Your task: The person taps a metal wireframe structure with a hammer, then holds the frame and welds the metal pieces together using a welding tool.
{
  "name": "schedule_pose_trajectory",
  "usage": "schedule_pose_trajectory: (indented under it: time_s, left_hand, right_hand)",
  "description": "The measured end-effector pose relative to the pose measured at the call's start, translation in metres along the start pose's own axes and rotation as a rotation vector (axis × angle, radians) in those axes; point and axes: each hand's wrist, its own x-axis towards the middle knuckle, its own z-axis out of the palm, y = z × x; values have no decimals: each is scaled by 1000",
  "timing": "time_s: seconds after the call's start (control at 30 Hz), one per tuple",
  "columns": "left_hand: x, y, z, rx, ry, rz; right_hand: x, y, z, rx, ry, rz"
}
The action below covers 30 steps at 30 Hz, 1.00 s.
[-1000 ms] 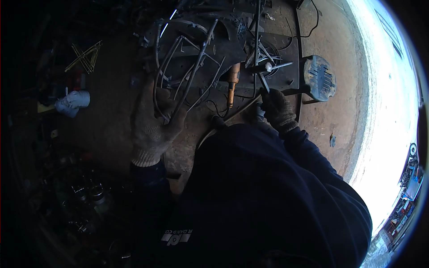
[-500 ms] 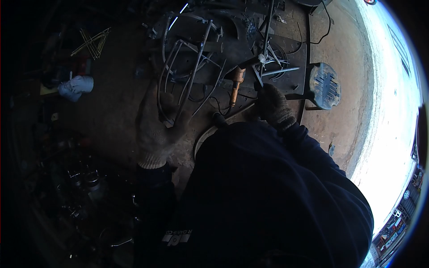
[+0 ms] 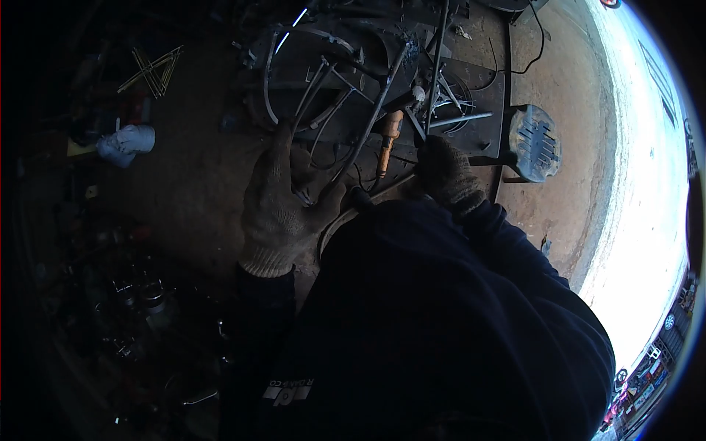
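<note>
My left hand (image 3: 283,206), in a knitted glove, grips the near end of a curved metal rod frame (image 3: 379,103), its fingers around the rods. My right hand (image 3: 447,173), gloved too, is closed around the lower end of a hammer-like tool (image 3: 416,103), whose head lies near the middle of the dark metal table (image 3: 478,77). Between my two hands an orange-handled tool (image 3: 390,140) rests at the table's near edge. A loose curved rod (image 3: 268,81) lies left of the frame.
A stool-like seat (image 3: 535,143) stands right of the table. Thin wires and a straight rod (image 3: 467,117) lie on the tabletop. Crossed yellow sticks (image 3: 152,71) and a pale cloth-like bundle (image 3: 129,141) are at the left. A dark cable (image 3: 540,51) runs along the floor.
The rod frame has shifted right and tilted, and my left hand has moved right with it. My right hand and its tool have moved slightly left, and the view has shifted.
</note>
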Motion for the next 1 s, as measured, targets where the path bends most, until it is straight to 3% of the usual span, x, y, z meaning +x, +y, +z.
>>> schedule_pose_trajectory:
  time_s: [0.03,0.13,0.23,0.3,0.43,0.5,0.53,0.6,0.73,0.8,0.83,0.9,1.0]
  left_hand:
    - [0,0,2,0,-4,5]
    - [0,6,5,-26,-43,-4]
    - [5,16,0,39,-81,-23]
    - [6,16,-2,79,-125,-10]
    - [2,9,5,112,14,131]
    - [4,16,-1,139,-111,2]
    - [5,16,-1,136,-109,1]
    - [5,15,-1,126,-57,76]
    - [-5,7,8,28,-24,43]
    - [-5,9,6,-7,-109,-63]
    - [-3,8,5,-6,-101,-64]
    - [1,5,0,22,-124,-39]
    - [11,2,-16,79,-101,104]
  right_hand:
    - [2,-3,0,10,-53,73]
    - [12,-3,4,-233,-150,21]
    - [10,-10,7,-195,44,-72]
    - [8,-11,9,166,47,18]
    - [10,-9,10,316,39,123]
    - [14,-13,5,-297,46,-59]
    - [15,-24,-2,-300,46,-60]
    - [16,-47,-16,-3,-3,113]
    - [14,-43,-11,1,111,-23]
    - [20,-39,-16,-260,-99,26]
    - [22,-40,-19,-264,-100,19]
    - [16,-41,-25,-14,-58,72]
    - [14,-13,-31,32,-22,-36]
